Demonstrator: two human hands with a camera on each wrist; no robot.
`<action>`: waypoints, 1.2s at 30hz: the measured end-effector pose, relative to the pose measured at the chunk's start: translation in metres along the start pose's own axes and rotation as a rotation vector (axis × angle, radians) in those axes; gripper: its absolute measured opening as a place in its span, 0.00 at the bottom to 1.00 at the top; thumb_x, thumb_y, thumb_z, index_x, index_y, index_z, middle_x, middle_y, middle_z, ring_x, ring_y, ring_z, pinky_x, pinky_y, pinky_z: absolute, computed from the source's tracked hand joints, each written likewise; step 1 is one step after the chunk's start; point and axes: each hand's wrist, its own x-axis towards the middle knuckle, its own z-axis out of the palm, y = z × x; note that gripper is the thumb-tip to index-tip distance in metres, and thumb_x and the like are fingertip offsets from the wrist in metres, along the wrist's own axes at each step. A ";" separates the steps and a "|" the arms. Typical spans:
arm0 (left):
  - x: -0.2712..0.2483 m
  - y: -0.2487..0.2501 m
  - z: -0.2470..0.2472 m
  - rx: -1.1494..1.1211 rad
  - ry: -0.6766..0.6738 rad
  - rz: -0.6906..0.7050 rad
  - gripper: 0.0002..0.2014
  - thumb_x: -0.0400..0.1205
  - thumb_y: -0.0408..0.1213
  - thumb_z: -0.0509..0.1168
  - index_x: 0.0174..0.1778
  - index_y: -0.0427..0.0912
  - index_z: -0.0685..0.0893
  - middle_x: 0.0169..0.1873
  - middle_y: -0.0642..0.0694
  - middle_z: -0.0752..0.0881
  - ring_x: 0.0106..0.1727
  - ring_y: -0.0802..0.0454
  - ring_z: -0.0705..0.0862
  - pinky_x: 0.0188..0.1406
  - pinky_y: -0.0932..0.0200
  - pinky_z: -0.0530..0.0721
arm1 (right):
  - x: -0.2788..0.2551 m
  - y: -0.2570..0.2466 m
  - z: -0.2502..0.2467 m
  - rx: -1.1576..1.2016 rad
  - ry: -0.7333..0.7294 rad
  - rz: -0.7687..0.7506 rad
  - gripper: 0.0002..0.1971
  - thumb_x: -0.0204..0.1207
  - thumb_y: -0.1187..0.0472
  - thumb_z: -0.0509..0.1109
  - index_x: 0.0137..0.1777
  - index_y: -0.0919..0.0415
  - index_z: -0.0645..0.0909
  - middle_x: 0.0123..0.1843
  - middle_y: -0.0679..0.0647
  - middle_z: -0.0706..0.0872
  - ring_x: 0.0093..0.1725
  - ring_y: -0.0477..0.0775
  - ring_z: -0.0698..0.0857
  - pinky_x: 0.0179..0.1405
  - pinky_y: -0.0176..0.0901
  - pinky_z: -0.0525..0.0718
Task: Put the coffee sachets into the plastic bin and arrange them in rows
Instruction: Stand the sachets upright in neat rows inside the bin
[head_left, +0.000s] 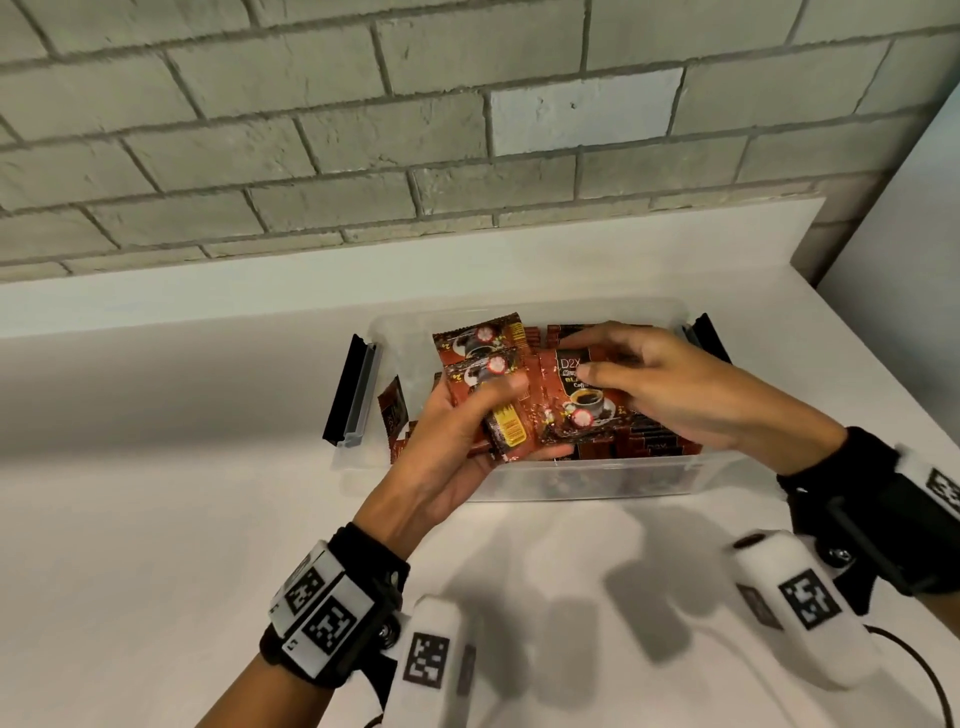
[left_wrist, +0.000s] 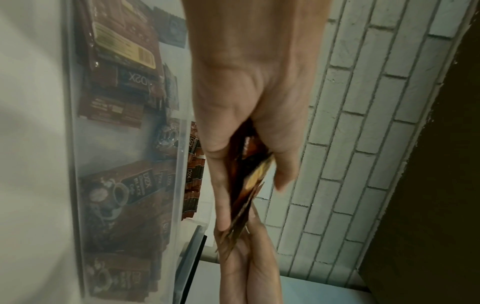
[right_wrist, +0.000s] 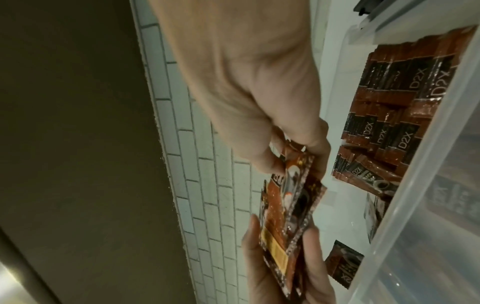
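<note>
A clear plastic bin (head_left: 571, 486) stands on the white counter. Brown coffee sachets (head_left: 654, 444) stand in rows in its right half, also visible in the right wrist view (right_wrist: 389, 102). Over the bin, my left hand (head_left: 498, 410) grips a fanned stack of sachets (head_left: 480, 343), thumb on top and fingers beneath. My right hand (head_left: 582, 358) pinches the front sachet (head_left: 582, 410) of that stack between thumb and fingers. The wrist views show both hands meeting on the stack (left_wrist: 249, 197) (right_wrist: 293, 205). A loose sachet (head_left: 392, 410) leans at the bin's left end.
Black and grey latch clips hang open at the bin's left end (head_left: 350, 397) and right end (head_left: 706, 338). A grey brick wall (head_left: 363, 130) backs the counter (head_left: 156, 519). The counter ends at a corner on the right (head_left: 883, 374). A black cable (head_left: 930, 670) lies near my right wrist.
</note>
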 end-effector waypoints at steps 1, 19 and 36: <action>0.001 0.000 -0.003 -0.040 0.001 -0.015 0.25 0.76 0.33 0.66 0.70 0.37 0.73 0.62 0.33 0.84 0.58 0.32 0.86 0.44 0.31 0.87 | 0.000 -0.001 -0.003 0.008 0.013 0.013 0.13 0.81 0.69 0.62 0.62 0.58 0.79 0.57 0.55 0.85 0.54 0.49 0.86 0.53 0.38 0.87; 0.006 -0.001 -0.001 -0.144 0.063 0.086 0.26 0.76 0.29 0.66 0.71 0.33 0.73 0.62 0.30 0.83 0.59 0.32 0.85 0.48 0.33 0.87 | -0.031 -0.018 0.001 -0.603 0.416 -0.764 0.08 0.79 0.71 0.65 0.54 0.63 0.80 0.46 0.58 0.85 0.38 0.40 0.82 0.33 0.24 0.79; 0.013 0.009 -0.005 -0.044 0.240 0.308 0.26 0.73 0.20 0.69 0.68 0.35 0.74 0.58 0.36 0.86 0.59 0.39 0.86 0.52 0.47 0.88 | -0.027 0.005 -0.010 -0.090 0.274 -0.397 0.11 0.81 0.66 0.63 0.51 0.47 0.79 0.48 0.51 0.87 0.52 0.53 0.86 0.57 0.49 0.83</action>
